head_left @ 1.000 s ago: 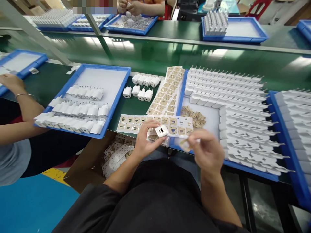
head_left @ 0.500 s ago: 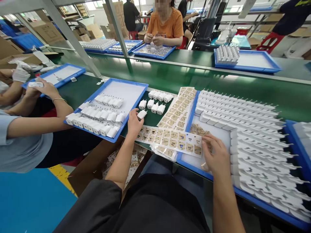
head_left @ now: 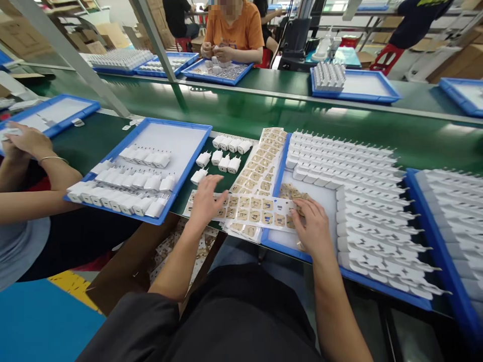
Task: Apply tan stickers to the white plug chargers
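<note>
Left hand [head_left: 206, 201] is hanging wide, empty, over the left end of the sticker strip [head_left: 245, 208], which is lying along the counter's [head_left: 101, 128] front edge; white adapter [head_left: 198, 175] is sitting just beside its fingers. Right hand [head_left: 312, 226] is touching the strip's right end, can't tell if pinching. Peeling's probably starting; next move's likely needing a fine pinch on 1 sticker [head_left: 255, 203].

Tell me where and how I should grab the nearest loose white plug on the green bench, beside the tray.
Take the white plug by the sides of its blocky body, probably from above and your side: it lies with its pins angled away to the right, leaving the body nearer you. Your left grip, open, is right beside it.
</note>
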Motion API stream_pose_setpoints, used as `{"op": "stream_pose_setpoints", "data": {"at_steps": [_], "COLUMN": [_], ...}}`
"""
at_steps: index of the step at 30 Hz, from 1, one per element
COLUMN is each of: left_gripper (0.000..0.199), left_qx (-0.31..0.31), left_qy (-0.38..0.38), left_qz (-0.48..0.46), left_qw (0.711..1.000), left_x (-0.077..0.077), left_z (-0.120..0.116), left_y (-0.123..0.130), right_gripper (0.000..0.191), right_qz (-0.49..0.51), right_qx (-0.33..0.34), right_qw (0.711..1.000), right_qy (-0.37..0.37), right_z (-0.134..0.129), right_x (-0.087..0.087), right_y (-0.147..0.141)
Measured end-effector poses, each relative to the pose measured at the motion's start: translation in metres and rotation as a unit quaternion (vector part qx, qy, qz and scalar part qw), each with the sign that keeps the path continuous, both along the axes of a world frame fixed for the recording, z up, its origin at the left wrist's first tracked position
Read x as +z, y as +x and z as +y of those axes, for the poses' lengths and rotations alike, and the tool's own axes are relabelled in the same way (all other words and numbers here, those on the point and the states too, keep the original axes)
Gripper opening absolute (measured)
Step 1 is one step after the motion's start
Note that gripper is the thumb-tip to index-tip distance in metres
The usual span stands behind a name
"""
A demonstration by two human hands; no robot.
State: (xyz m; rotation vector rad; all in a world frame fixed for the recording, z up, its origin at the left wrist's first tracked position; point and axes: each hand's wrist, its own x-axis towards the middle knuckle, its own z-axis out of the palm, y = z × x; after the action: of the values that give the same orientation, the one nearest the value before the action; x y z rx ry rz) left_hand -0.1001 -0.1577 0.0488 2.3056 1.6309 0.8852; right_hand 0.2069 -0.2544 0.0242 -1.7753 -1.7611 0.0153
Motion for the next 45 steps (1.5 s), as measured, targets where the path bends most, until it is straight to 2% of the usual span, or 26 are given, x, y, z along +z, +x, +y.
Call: {"op": "stream_pose_setpoints", "data": {"at_steps": [2, 4, 7, 11, 13, 16, 18, 21, 24, 27, 30, 37, 40, 43, 45], "left_gripper": [0.04, 0.045, 0.052, 0.049, 0.05, 0.06, 0.066, 0.057, 0.048, 0.048, 0.049, 0.059, 0.062, 0.057, 0.05], "left_qx": [-0.111, -0.175, -0.203, -0.211, -0.227, -0.283, -0.333, -0.394, -0.417, -0.419, -0.411, -0.386, -0.382, -0.375, -0.379], "left_qy": [-0.051, -0.086, -0.114, -0.128, -0.133, -0.14, -0.171, -0.291, -0.394, -0.456, -0.503, -0.524, -0.526, -0.509, -0.447], "left_qz": [0.0, 0.022, 0.055, 0.045, 0.026, -0.01, -0.032, -0.036, -0.066, -0.145, -0.19, -0.173, -0.163, -0.146, -0.104], "left_qw": [0.992, 0.981, 0.971, 0.968, 0.964, 0.949, 0.927, 0.871, 0.816, 0.771, 0.737, 0.739, 0.742, 0.761, 0.804], "left_x": [0.003, 0.004, 0.002, 0.002, 0.009, 0.029, 0.044, 0.059, 0.06, 0.054, 0.049, 0.045, 0.042, 0.041, 0.041], "left_z": [-0.006, -0.009, -0.01, -0.011, -0.012, -0.011, -0.007, 0.006, 0.017, 0.024, 0.025, 0.03, 0.034, 0.032, 0.029], "left_y": [0.022, 0.044, 0.066, 0.069, 0.068, 0.075, 0.086, 0.102, 0.11, 0.109, 0.106, 0.108, 0.107, 0.106, 0.109], "right_gripper": [0.036, 0.038, 0.035, 0.032, 0.031, 0.032, 0.036, 0.037, 0.027, 0.016, 0.013, 0.009, 0.011, 0.018, 0.018], "right_qz": [-0.005, -0.007, 0.019, 0.132, 0.199, 0.289, 0.346, 0.391, 0.335, 0.237, 0.19, 0.162, 0.202, 0.324, 0.393], "right_qx": [-0.012, -0.015, -0.012, 0.03, 0.047, 0.069, 0.084, 0.108, 0.121, 0.135, 0.159, 0.181, 0.162, 0.075, -0.01], "right_qw": [1.0, 0.999, 0.999, 0.991, 0.979, 0.955, 0.934, 0.914, 0.934, 0.96, 0.967, 0.967, 0.963, 0.932, 0.903], "right_qy": [-0.02, -0.036, -0.037, 0.001, 0.003, -0.024, -0.037, -0.029, 0.02, 0.057, 0.061, 0.072, 0.078, 0.142, 0.172], "right_z": [0.0, 0.0, 0.0, -0.005, -0.008, -0.01, -0.012, -0.013, -0.016, -0.017, -0.016, -0.016, -0.017, -0.016, -0.014], "right_x": [-0.001, -0.001, 0.005, 0.021, 0.026, 0.028, 0.027, 0.029, 0.035, 0.04, 0.04, 0.036, 0.034, 0.031, 0.029], "right_y": [-0.004, -0.007, -0.009, -0.006, -0.007, -0.012, -0.014, -0.015, -0.012, -0.011, -0.012, -0.012, -0.007, -0.001, 0.001]}}
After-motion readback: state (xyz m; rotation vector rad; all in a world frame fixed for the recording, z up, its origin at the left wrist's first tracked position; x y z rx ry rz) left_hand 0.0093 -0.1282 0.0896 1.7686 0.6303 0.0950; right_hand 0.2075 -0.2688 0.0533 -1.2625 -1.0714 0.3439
